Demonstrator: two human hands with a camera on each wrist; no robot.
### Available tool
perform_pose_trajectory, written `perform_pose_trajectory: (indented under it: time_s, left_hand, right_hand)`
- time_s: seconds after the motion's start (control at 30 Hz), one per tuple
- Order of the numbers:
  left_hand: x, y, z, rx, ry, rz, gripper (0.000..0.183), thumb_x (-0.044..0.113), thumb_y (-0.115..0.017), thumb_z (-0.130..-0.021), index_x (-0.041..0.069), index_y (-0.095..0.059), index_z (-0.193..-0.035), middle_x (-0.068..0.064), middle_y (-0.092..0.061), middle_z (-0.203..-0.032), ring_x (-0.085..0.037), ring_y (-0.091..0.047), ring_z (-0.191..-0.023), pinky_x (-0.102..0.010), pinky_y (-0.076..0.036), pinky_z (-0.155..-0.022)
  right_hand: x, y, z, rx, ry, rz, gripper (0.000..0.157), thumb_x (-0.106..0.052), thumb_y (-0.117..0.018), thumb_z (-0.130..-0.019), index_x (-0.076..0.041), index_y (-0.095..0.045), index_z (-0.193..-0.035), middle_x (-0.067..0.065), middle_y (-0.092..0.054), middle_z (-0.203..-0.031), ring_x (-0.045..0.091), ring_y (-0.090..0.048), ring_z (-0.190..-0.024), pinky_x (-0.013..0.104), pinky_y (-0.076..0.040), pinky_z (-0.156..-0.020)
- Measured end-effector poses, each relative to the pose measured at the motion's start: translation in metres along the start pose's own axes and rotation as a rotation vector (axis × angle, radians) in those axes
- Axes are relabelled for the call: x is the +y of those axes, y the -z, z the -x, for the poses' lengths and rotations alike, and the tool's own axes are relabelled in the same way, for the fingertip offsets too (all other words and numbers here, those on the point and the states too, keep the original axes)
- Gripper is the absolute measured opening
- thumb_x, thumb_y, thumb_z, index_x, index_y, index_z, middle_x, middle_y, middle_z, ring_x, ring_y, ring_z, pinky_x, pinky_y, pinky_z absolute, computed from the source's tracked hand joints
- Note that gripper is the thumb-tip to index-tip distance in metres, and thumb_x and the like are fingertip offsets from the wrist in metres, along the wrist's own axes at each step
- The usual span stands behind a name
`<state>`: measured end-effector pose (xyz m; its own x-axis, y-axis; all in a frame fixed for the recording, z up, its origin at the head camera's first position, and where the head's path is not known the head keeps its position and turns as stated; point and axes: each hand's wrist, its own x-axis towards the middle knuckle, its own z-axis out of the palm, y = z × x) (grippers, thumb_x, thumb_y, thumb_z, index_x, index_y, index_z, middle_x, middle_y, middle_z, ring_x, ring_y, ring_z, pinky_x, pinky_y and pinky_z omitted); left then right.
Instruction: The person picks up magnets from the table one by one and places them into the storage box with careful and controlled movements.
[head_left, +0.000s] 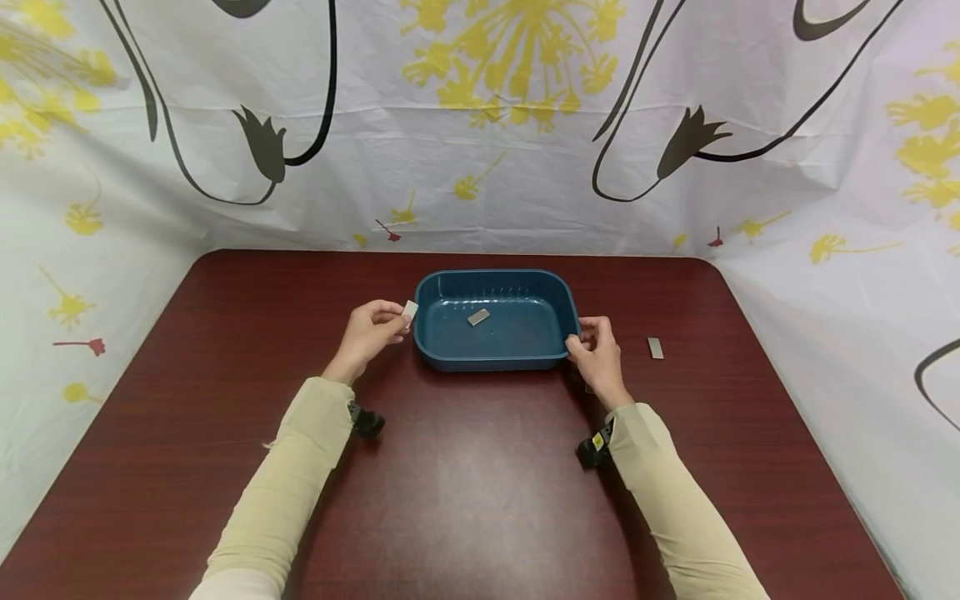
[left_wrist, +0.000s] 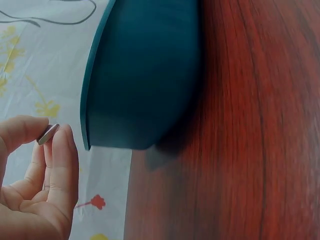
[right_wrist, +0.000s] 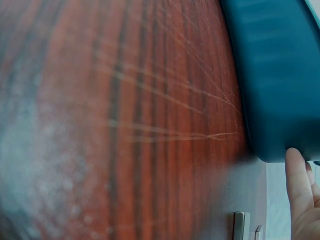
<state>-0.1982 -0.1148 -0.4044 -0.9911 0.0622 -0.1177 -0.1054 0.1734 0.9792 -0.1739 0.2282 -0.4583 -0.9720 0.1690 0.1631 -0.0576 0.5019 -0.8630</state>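
My left hand [head_left: 372, 333] pinches a small flat rectangular metal piece [head_left: 410, 309] between thumb and fingertips, just outside the left rim of a blue plastic basin [head_left: 495, 364]. In the left wrist view that piece [left_wrist: 48, 134] appears thin and edge-on, beside the basin wall [left_wrist: 135, 75]. At the basin's right front corner, my right hand [head_left: 597, 358] grips the rim, thumb at the front. A fingertip [right_wrist: 295, 160] presses the outer wall in the right wrist view. Inside the basin lies another such metal piece [head_left: 478, 317].
One more metal piece [head_left: 656, 347] lies on the dark red wooden table [head_left: 465, 467], right of the basin. Close to my right wrist is a further piece [right_wrist: 241, 225], mostly hidden in the head view. A patterned white cloth [head_left: 525, 192] hangs behind the table and along both sides.
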Motion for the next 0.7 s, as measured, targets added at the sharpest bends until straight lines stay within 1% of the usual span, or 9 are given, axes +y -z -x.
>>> perform_pose_trajectory:
  time_s: [0.07,0.1,0.13,0.23,0.3,0.4,0.47,0.6,0.7]
  left_hand:
    - [0.001,-0.004,0.0,-0.006,-0.007,0.008,0.027,0.009,-0.06,-0.083,-0.008,-0.053,-0.104,-0.016,-0.057,-0.089,-0.019,-0.061,-0.074,-0.038,-0.049,-0.073]
    - [0.001,-0.006,-0.001,-0.009,-0.014,0.012,0.027,0.008,-0.06,-0.083,-0.008,-0.053,-0.103,-0.016,-0.057,-0.089,-0.016,-0.06,-0.072,-0.038,-0.049,-0.073]
    - [0.001,-0.008,-0.002,-0.01,-0.015,0.017,0.026,0.008,-0.06,-0.083,-0.008,-0.053,-0.103,-0.016,-0.057,-0.088,-0.013,-0.06,-0.071,-0.038,-0.049,-0.074]
    - [0.002,-0.013,-0.003,-0.02,-0.026,0.027,0.026,0.007,-0.06,-0.082,-0.008,-0.053,-0.102,-0.016,-0.057,-0.088,-0.01,-0.058,-0.069,-0.04,-0.048,-0.075]
    - [0.003,-0.015,-0.003,-0.022,-0.032,0.031,0.024,0.006,-0.06,-0.082,-0.008,-0.053,-0.101,-0.016,-0.057,-0.087,-0.011,-0.058,-0.069,-0.04,-0.048,-0.075]
    - [0.004,-0.019,-0.003,-0.032,-0.037,0.028,0.024,0.006,-0.06,-0.082,-0.008,-0.054,-0.101,-0.016,-0.057,-0.088,-0.011,-0.058,-0.069,-0.035,-0.049,-0.073]
    - [0.005,-0.021,-0.003,-0.038,-0.037,0.022,0.024,0.005,-0.06,-0.082,-0.007,-0.054,-0.101,-0.016,-0.057,-0.089,-0.012,-0.058,-0.07,-0.034,-0.05,-0.072]
    - [0.006,-0.026,-0.004,-0.045,-0.038,0.021,0.024,0.006,-0.061,-0.082,-0.007,-0.054,-0.101,-0.015,-0.057,-0.089,-0.012,-0.059,-0.071,-0.034,-0.049,-0.073]
    - [0.007,-0.029,-0.005,-0.055,-0.04,0.028,0.024,0.006,-0.061,-0.082,-0.006,-0.054,-0.101,-0.015,-0.057,-0.088,-0.014,-0.059,-0.072,-0.035,-0.049,-0.074]
  right_hand:
    - [0.015,-0.003,-0.005,0.018,0.034,0.004,0.035,-0.021,-0.049,-0.081,-0.009,-0.044,-0.113,0.007,-0.051,-0.083,0.01,-0.052,-0.061,0.025,-0.049,-0.055]
    - [0.016,-0.004,-0.005,0.021,0.03,0.003,0.034,-0.021,-0.05,-0.081,-0.01,-0.044,-0.113,0.007,-0.051,-0.083,0.011,-0.053,-0.062,0.025,-0.049,-0.055]
    - [0.015,-0.003,-0.005,0.026,0.024,0.005,0.034,-0.021,-0.05,-0.08,-0.011,-0.045,-0.113,0.004,-0.051,-0.082,0.011,-0.053,-0.062,0.025,-0.049,-0.053]
    - [0.001,0.0,0.0,0.009,-0.006,-0.007,0.034,-0.018,-0.049,-0.081,-0.008,-0.044,-0.114,0.006,-0.051,-0.083,0.013,-0.053,-0.063,0.025,-0.049,-0.055]
    - [-0.014,0.003,0.005,-0.01,-0.037,-0.01,0.034,-0.013,-0.049,-0.082,-0.005,-0.043,-0.115,0.008,-0.051,-0.085,0.012,-0.052,-0.064,0.022,-0.048,-0.056]
    - [-0.014,0.003,0.006,-0.015,-0.04,-0.016,0.034,-0.013,-0.049,-0.083,-0.005,-0.043,-0.115,0.01,-0.051,-0.087,0.011,-0.052,-0.065,0.022,-0.048,-0.058]
    - [-0.013,0.003,0.005,-0.016,-0.027,-0.019,0.034,-0.014,-0.049,-0.083,-0.005,-0.043,-0.115,0.01,-0.051,-0.087,0.011,-0.052,-0.064,0.023,-0.049,-0.058]
    - [-0.011,0.003,0.005,-0.011,-0.016,-0.027,0.034,-0.015,-0.049,-0.083,-0.005,-0.043,-0.114,0.005,-0.051,-0.084,0.008,-0.052,-0.063,0.021,-0.049,-0.058]
    - [-0.012,0.003,0.006,-0.009,-0.014,-0.019,0.034,-0.015,-0.048,-0.083,-0.005,-0.043,-0.114,0.004,-0.05,-0.084,0.007,-0.052,-0.063,0.022,-0.048,-0.056]
